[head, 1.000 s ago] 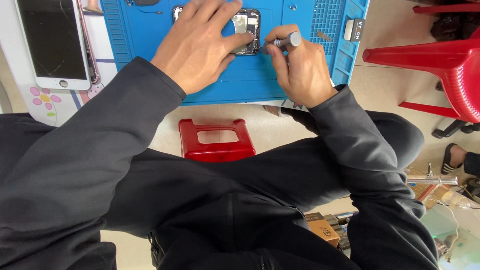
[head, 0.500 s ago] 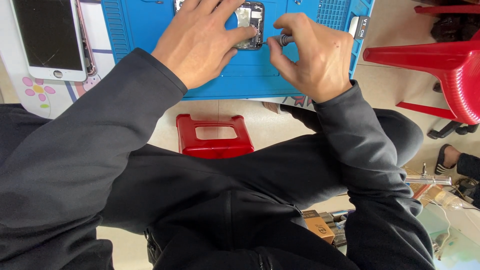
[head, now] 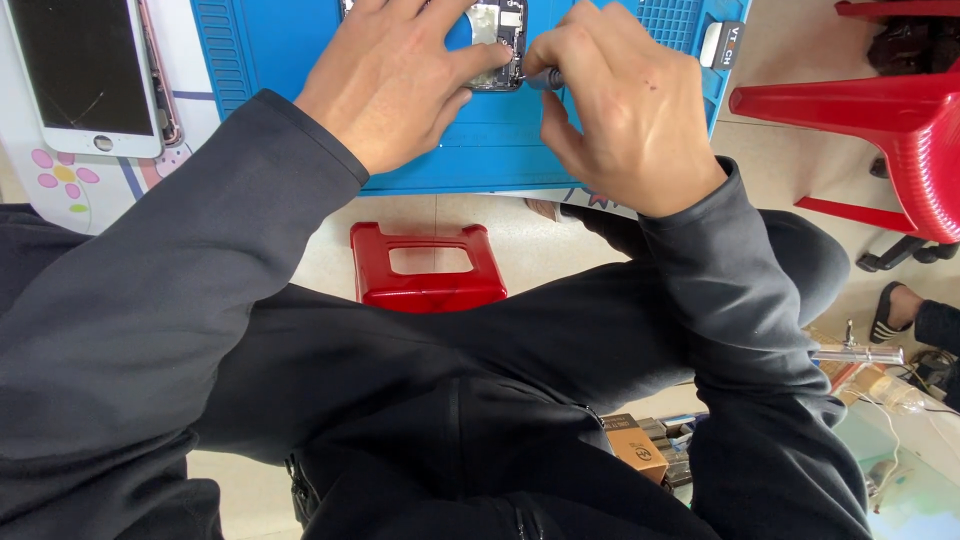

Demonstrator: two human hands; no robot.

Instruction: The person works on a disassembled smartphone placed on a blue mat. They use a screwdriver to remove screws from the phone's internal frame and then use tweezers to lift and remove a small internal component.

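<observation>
My left hand (head: 400, 75) lies flat on the blue work mat (head: 470, 150), its fingers pressed on an opened phone body (head: 497, 45) with its dark inner parts exposed. My right hand (head: 625, 105) is curled round a small screwdriver (head: 545, 78) whose grey handle end shows between thumb and fingers; its tip points at the phone's right edge and is hidden by my fingers. Both arms wear dark sleeves.
A white phone screen panel (head: 85, 75) with a cracked glass lies at the left on a flower-patterned surface. A small red stool (head: 425, 270) stands below the mat's edge. A red plastic chair (head: 870, 110) is at the right. Boxes and tools sit at lower right.
My right hand has shifted left and closed in on the phone's edge with the screwdriver. My left hand stays on the phone. The view has tilted slightly down.
</observation>
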